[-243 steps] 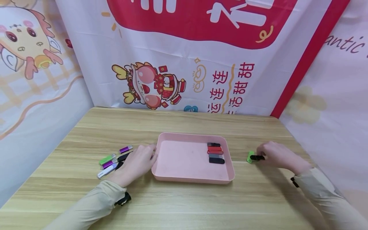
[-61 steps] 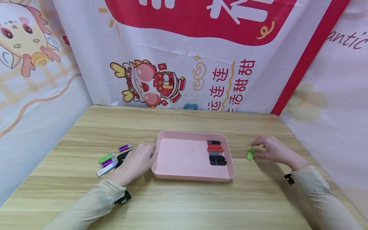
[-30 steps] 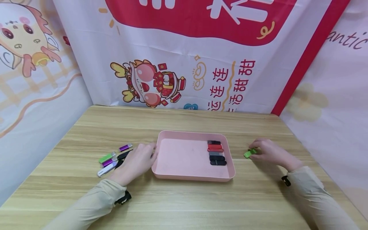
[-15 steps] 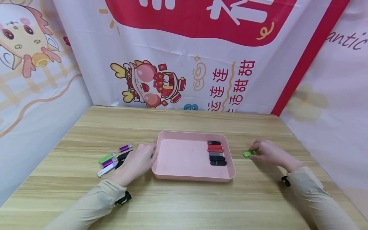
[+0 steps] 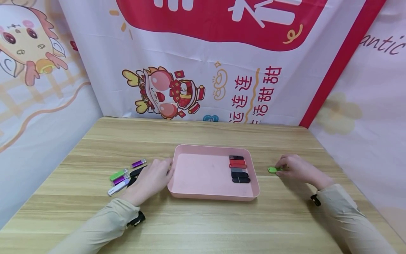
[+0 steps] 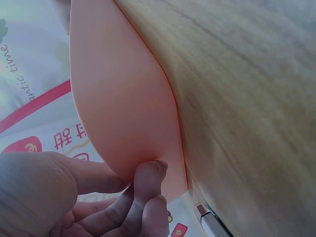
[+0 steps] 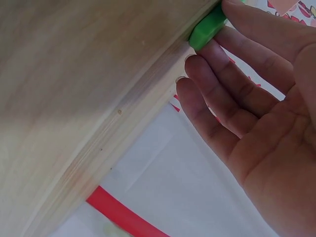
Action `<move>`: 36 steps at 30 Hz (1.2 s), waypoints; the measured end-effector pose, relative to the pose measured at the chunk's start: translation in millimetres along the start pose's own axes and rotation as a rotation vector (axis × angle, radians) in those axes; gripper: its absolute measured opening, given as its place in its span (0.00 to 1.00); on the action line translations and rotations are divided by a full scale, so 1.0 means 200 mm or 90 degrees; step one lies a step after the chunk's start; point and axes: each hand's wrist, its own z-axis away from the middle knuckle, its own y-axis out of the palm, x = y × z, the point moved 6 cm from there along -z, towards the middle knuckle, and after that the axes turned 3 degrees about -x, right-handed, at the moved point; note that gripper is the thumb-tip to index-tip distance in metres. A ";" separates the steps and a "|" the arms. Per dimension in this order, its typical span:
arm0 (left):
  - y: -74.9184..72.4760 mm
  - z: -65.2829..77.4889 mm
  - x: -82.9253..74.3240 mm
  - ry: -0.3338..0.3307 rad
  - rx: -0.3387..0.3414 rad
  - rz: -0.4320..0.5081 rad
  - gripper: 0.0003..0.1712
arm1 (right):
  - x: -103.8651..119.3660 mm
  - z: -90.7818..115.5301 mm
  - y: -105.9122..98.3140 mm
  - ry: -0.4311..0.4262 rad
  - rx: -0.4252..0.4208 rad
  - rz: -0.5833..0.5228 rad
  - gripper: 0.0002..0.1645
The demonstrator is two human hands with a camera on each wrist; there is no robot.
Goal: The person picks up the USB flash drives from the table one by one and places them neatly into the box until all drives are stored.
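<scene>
My right hand (image 5: pixel 298 170) pinches a green USB stick (image 5: pixel 272 170) between thumb and fingers, low over the wooden table to the right of a pink tray. In the right wrist view, the stick (image 7: pixel 207 28) lies at the table surface under the thumb, with the other fingers loosely bent below it. My left hand (image 5: pixel 152 180) is at the left wall of the pink tray (image 5: pixel 212 198), and its fingertips (image 6: pixel 149 177) pinch that wall in the left wrist view. Inside the tray, a black USB stick, a red one (image 5: pixel 238 163) and several dark ones form a column along the right side.
Left of the tray lie loose USB sticks: purple (image 5: pixel 137 163), green (image 5: pixel 118 174), another purple (image 5: pixel 120 179), white (image 5: pixel 117 187) and black (image 5: pixel 137 171), partly hidden by the left hand. A printed cloth (image 5: pixel 196 53) hangs behind the table's far edge.
Earlier my right hand held a black stick beside the green one; another black stick now lies in the tray's column. The right hand has since gripped the green stick and turned it crosswise.
</scene>
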 end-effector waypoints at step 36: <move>0.00 -0.01 0.00 0.002 -0.008 -0.011 0.09 | 0.02 -0.01 -0.01 0.031 -0.004 0.010 0.08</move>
